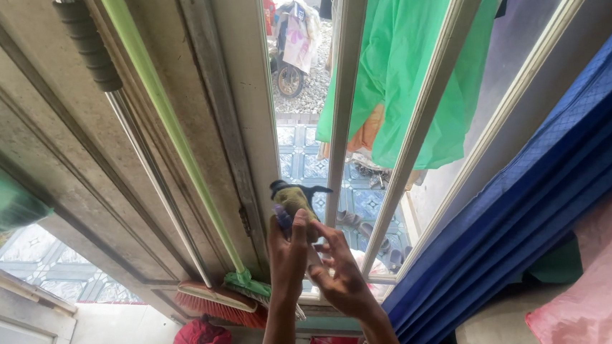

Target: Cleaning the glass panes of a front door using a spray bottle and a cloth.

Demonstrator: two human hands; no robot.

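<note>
A small spray bottle, olive-coloured with a dark trigger head, is held up in front of the window frame, just below the centre of the view. It is grasped by the left hand, whose fingers are closed round the bottle's lower body, the thumb lying up its side. The right hand is spread loose at 4 o'clock from the bottle, its fingertips near the bottle's base; whether they touch it cannot be told. The nozzle is turned toward 3 o'clock, at the white window bar.

At 9 o'clock from the hands two brooms are leaned against the frame: one with a green handle and one with a red bristle head. A green cloth is hung outside at 1 o'clock, and a blue curtain is draped at 3 o'clock.

As a judgement, the bottle would be best kept upright and steadied from below by the free hand, the nozzle being aimed squarely at the glass rather than at the bar, so that nothing is wasted on the frame.
</note>
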